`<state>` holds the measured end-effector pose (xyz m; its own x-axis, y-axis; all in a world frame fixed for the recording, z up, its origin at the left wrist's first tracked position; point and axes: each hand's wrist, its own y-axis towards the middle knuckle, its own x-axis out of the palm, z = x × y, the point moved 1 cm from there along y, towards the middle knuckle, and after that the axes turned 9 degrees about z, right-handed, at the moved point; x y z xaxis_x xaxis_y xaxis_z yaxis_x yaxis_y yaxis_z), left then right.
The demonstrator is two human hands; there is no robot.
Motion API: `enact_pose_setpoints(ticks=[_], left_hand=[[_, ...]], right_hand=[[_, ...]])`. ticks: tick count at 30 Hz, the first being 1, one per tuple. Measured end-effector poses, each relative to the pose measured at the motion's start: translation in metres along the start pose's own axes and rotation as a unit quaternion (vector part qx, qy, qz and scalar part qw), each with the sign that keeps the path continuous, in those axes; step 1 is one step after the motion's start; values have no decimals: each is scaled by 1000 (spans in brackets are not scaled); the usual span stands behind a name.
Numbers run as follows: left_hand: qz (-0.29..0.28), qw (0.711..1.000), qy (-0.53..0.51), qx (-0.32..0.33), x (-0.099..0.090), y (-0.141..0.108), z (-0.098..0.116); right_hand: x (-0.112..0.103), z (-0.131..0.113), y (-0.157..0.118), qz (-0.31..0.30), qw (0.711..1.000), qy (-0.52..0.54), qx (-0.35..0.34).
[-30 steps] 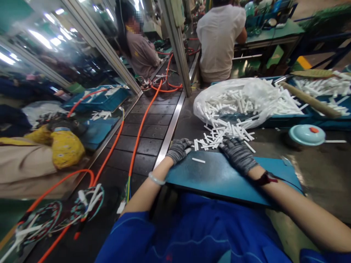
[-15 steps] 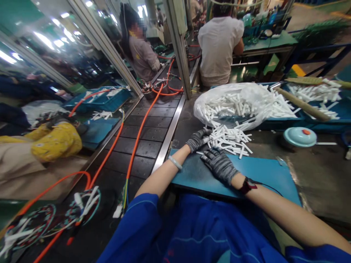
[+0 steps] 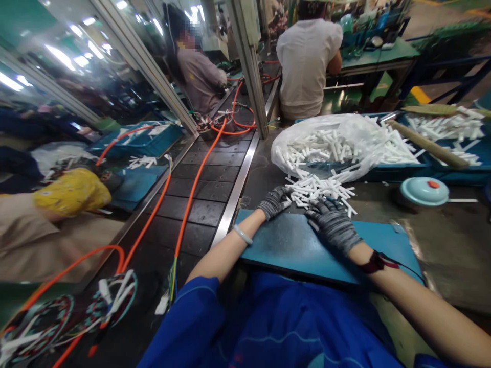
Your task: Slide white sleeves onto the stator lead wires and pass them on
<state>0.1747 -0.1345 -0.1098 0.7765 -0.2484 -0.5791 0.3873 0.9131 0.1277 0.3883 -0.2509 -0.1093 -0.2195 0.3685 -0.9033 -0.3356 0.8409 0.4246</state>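
Note:
A loose pile of short white tubes (image 3: 320, 186) lies at the far edge of a blue mat (image 3: 284, 232). My left hand (image 3: 274, 203), in a grey striped glove, reaches to the pile's left side with fingers extended and apart. My right hand (image 3: 335, 225), gloved alike, rests palm down at the pile's near edge, fingers spread and touching the tubes. I see nothing gripped in either hand. What lies beneath the right palm is hidden.
Behind the pile, a clear plastic bag (image 3: 282, 148) of tubes sits by blue bins (image 3: 441, 171). A light-blue lidded container (image 3: 424, 191) stands right. Orange cables (image 3: 192, 197) and wired coils (image 3: 118, 294) lie on the conveyor (image 3: 205, 204) at left. Co-workers sit beyond.
My right hand has moved right and slightly down, away from my left hand. The tubes at the mat's edge have shifted off it toward the pile. My left hand has barely moved.

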Motion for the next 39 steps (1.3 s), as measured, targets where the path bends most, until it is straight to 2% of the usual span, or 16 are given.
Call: enact_pose_setpoints(ticks=[2,4,7,10,13,16,19,22,25,29,31,33,36,39], left_hand=[[-5,1000,-10,9,-3,1,10],[-8,1000,-15,11,-11,-2,13],[-18,1000,-11,3,-23,-12,7],[-30,1000,-1,-2,-19,-23,-1],[-32,998,44,25,1,-29,3],[-31,989,133,53,22,-28,19],[-13,984,176,8,31,-18,36],[0,982,185,-29,27,-10,47],[-6,981,189,-31,19,-9,52],[-12,978,205,-20,13,-16,53],[-16,978,209,-12,13,-20,52],[-23,978,209,-7,15,-24,49],[-17,980,198,13,15,-31,42],[10,981,190,33,1,-36,33]], right_hand=[[-3,6,-11,10,1000,-10,8],[-12,17,-26,13,999,-28,44],[-33,34,-52,4,987,-68,144],[-48,41,-64,-30,979,-61,193],[-43,40,-57,-50,980,-23,191],[-28,41,-41,-43,981,-16,187],[-19,44,-31,-27,982,-10,187],[-22,44,-32,-2,983,4,183],[-31,36,-41,19,985,21,172],[-37,20,-49,21,993,54,105],[-33,14,-51,-8,996,49,78],[-26,12,-52,-19,996,18,83],[-16,15,-59,-2,995,-18,96],[-10,16,-73,7,997,4,79]])
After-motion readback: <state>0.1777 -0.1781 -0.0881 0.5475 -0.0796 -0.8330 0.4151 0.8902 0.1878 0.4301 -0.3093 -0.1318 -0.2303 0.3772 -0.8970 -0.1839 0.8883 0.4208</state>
